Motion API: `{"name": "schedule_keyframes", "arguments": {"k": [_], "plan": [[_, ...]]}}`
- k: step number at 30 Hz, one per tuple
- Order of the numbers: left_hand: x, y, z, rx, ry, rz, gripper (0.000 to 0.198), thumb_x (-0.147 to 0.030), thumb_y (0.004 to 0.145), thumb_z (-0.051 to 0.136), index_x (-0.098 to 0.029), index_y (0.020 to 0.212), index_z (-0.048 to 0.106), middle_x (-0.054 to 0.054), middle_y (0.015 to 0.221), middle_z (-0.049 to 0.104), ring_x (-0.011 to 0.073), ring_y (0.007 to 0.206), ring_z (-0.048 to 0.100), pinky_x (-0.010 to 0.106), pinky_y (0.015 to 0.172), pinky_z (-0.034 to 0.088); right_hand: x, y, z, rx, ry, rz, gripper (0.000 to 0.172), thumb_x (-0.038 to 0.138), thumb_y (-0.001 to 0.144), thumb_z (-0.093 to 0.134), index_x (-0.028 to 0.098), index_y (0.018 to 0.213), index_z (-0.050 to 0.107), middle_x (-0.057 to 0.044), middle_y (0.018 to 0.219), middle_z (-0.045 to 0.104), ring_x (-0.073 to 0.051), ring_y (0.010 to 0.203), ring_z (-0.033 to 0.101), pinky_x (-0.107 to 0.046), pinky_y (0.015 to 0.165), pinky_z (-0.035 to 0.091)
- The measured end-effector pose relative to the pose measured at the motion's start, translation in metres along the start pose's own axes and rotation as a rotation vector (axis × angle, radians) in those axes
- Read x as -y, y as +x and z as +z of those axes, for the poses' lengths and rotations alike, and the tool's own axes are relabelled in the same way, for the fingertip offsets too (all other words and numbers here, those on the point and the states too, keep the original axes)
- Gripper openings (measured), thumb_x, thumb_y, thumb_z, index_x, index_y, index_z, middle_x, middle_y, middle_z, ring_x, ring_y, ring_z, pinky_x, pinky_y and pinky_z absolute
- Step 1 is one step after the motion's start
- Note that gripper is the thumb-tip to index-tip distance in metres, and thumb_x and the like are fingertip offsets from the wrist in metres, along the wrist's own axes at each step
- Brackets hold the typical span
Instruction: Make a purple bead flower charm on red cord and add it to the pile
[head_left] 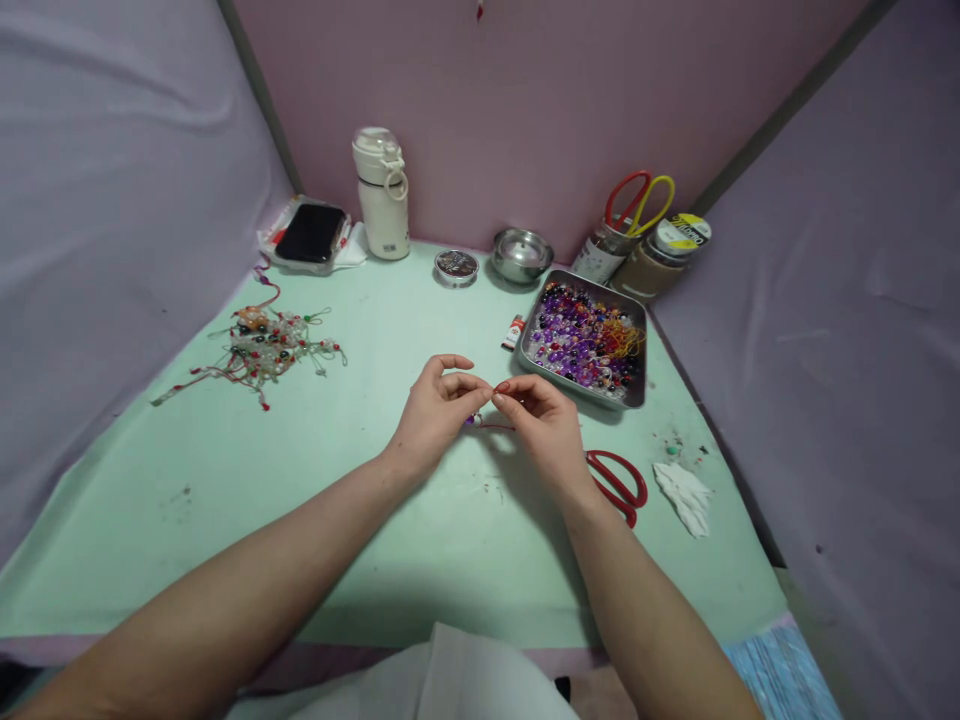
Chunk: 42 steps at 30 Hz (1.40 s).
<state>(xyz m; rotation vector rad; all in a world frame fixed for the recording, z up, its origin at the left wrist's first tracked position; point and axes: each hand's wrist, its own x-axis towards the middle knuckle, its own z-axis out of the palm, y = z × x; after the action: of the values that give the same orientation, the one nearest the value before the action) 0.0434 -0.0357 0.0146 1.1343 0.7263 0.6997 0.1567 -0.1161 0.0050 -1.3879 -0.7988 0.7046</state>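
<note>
My left hand [442, 405] and my right hand [541, 420] meet tip to tip above the middle of the table. Thumb and forefinger are pinched on each, closed on a thin red cord [496, 427]. A loop of that cord hangs just below the fingers, with a purple bead [470, 421] and a pale one on it near my left palm. Fingers hide the rest of the cord. Beside my right wrist lie red-handled scissors [637, 488], their blades covered by the hand.
Past my hands stands a metal tray [626, 402] of mixed beads. A small red-and-white box [514, 332], a steel bowl [523, 256], a round tin [456, 267] and a bottle [384, 205] stand behind. Finished beadwork [274, 345] lies left; a crumpled tissue [684, 497] lies right.
</note>
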Motion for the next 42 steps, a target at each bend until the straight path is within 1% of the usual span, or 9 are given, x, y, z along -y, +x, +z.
{"name": "schedule_keyframes", "arguments": {"k": [6, 11, 14, 18, 23, 27, 30, 35, 42], "plan": [[-0.001, -0.003, 0.001, -0.013, 0.105, 0.053, 0.033, -0.021, 0.074, 0.067, -0.02, 0.1, 0.046, -0.003, 0.076, 0.065, 0.011, 0.068, 0.058, 0.026, 0.064, 0.044, 0.002, 0.0, 0.0, 0.0, 0.038, 0.102, 0.015, 0.031, 0.071, 0.073, 0.02, 0.075, 0.064, 0.001, 0.076, 0.063, -0.013, 0.069, 0.055, -0.027, 0.065, 0.044], [0.006, -0.006, 0.002, -0.023, 0.208, 0.204, 0.027, -0.019, 0.078, 0.063, -0.022, 0.099, 0.046, -0.001, 0.08, 0.066, 0.0117, 0.07, 0.061, 0.025, 0.061, 0.045, -0.001, 0.0, 0.001, 0.009, 0.117, 0.213, 0.016, 0.031, 0.07, 0.073, 0.019, 0.074, 0.063, 0.004, 0.07, 0.057, -0.009, 0.059, 0.047, -0.025, 0.06, 0.038], [0.012, -0.006, 0.002, -0.037, 0.262, 0.279, 0.025, -0.019, 0.08, 0.062, -0.022, 0.1, 0.047, 0.0, 0.083, 0.066, 0.0124, 0.071, 0.062, 0.025, 0.06, 0.046, -0.001, 0.0, 0.002, 0.011, 0.182, 0.266, 0.017, 0.03, 0.067, 0.073, 0.019, 0.072, 0.061, 0.005, 0.069, 0.055, -0.009, 0.057, 0.044, -0.024, 0.058, 0.035], [0.016, -0.005, 0.002, -0.03, 0.276, 0.338, 0.025, -0.016, 0.08, 0.061, -0.022, 0.1, 0.048, 0.0, 0.084, 0.066, 0.013, 0.075, 0.063, 0.026, 0.064, 0.049, -0.001, 0.0, 0.004, 0.018, 0.212, 0.273, 0.017, 0.031, 0.068, 0.072, 0.02, 0.073, 0.06, 0.005, 0.067, 0.054, -0.009, 0.058, 0.044, -0.024, 0.057, 0.035], [0.017, -0.006, 0.002, -0.023, 0.265, 0.381, 0.023, -0.015, 0.081, 0.061, -0.021, 0.099, 0.048, 0.001, 0.085, 0.065, 0.0123, 0.077, 0.063, 0.026, 0.067, 0.05, -0.003, 0.001, 0.005, 0.026, 0.235, 0.269, 0.018, 0.031, 0.069, 0.071, 0.019, 0.074, 0.059, 0.004, 0.065, 0.052, -0.009, 0.056, 0.042, -0.023, 0.055, 0.034], [0.014, -0.007, 0.003, -0.019, 0.216, 0.31, 0.024, -0.017, 0.08, 0.062, -0.021, 0.099, 0.048, 0.0, 0.084, 0.064, 0.0119, 0.074, 0.062, 0.025, 0.065, 0.05, -0.001, 0.0, 0.005, 0.014, 0.162, 0.238, 0.017, 0.032, 0.071, 0.069, 0.019, 0.075, 0.058, 0.004, 0.068, 0.054, -0.009, 0.058, 0.045, -0.023, 0.055, 0.037], [0.011, -0.007, 0.003, -0.02, 0.171, 0.233, 0.026, -0.018, 0.079, 0.062, -0.021, 0.098, 0.046, 0.0, 0.083, 0.063, 0.012, 0.073, 0.062, 0.024, 0.062, 0.049, 0.002, -0.002, 0.006, -0.003, 0.043, 0.151, 0.015, 0.033, 0.074, 0.066, 0.02, 0.076, 0.059, 0.002, 0.072, 0.058, -0.011, 0.062, 0.05, -0.025, 0.059, 0.041], [0.008, -0.005, 0.003, -0.012, 0.132, 0.188, 0.028, -0.017, 0.077, 0.064, -0.021, 0.098, 0.046, -0.001, 0.08, 0.063, 0.012, 0.073, 0.064, 0.025, 0.065, 0.05, 0.001, -0.004, 0.004, -0.023, -0.091, 0.022, 0.013, 0.033, 0.079, 0.062, 0.02, 0.079, 0.06, -0.001, 0.078, 0.061, -0.014, 0.071, 0.056, -0.026, 0.063, 0.046], [0.004, -0.004, 0.005, -0.02, 0.077, 0.095, 0.032, -0.015, 0.074, 0.065, -0.02, 0.099, 0.045, -0.002, 0.077, 0.064, 0.0129, 0.074, 0.066, 0.026, 0.067, 0.05, -0.004, -0.003, 0.002, -0.009, -0.162, 0.003, 0.012, 0.032, 0.08, 0.06, 0.02, 0.08, 0.058, 0.0, 0.079, 0.059, -0.013, 0.068, 0.054, -0.026, 0.059, 0.042]]}}
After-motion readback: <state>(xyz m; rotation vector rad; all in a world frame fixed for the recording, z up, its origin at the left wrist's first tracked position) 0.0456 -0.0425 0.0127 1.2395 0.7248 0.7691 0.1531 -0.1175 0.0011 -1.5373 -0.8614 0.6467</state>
